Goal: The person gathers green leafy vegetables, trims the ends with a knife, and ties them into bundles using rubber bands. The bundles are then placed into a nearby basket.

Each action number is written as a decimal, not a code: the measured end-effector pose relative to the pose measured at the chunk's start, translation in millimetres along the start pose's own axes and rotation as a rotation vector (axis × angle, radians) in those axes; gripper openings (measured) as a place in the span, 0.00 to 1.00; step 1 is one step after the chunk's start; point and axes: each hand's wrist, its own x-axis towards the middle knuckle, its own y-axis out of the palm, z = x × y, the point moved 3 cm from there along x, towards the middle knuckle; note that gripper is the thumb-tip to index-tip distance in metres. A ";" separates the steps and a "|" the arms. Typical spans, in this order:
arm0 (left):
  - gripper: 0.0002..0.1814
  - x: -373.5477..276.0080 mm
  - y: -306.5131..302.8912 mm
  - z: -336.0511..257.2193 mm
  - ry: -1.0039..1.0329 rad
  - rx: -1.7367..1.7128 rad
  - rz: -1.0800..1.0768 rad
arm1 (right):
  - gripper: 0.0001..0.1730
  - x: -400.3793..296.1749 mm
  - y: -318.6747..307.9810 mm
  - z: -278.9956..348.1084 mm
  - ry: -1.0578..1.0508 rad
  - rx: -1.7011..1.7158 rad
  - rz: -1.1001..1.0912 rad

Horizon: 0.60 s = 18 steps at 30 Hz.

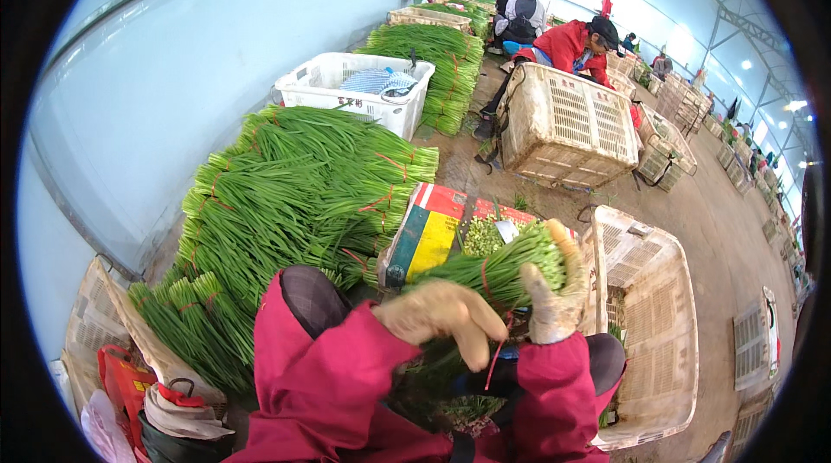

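My right hand (555, 297), in a soiled pale work glove, grips a bundle of green leafy stalks, likely garlic chives (509, 265), around its pale cut ends. A red tie (485, 275) circles the bundle, and its loose end hangs below. My left hand (448, 317), also gloved and blurred by motion, is bent over the near side of the bundle beside the tie. Whether its fingers pinch anything cannot be seen. Under the bundle is a cardboard box (432, 239) coloured red, yellow and green, with chopped stalk ends (482, 236) and a small pale piece on top.
Tied bundles (272, 190) are heaped at left along the wall. Beyond them stands a white plastic crate (370, 109) holding checked cloth. A dirty open crate (649, 333) is at my right. A person in red (568, 47) bends behind another crate (568, 125). Bags (182, 414) lie lower left.
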 end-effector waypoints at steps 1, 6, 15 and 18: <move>0.43 0.9 5.2 13.7 -0.092 -0.090 0.136 | 0.37 3.4 5.8 11.2 -0.092 -0.046 -0.002; 0.51 20.5 -2.9 59.5 0.219 -0.515 0.246 | 0.35 -9.9 45.8 67.7 -0.601 -0.438 0.125; 0.38 9.4 -47.8 52.5 0.454 -0.920 -0.087 | 0.08 -60.1 39.9 0.0 -0.598 -0.432 0.202; 0.36 0.8 -51.3 46.4 0.465 -0.952 -0.295 | 0.09 -47.5 17.6 20.0 -0.523 -0.308 0.118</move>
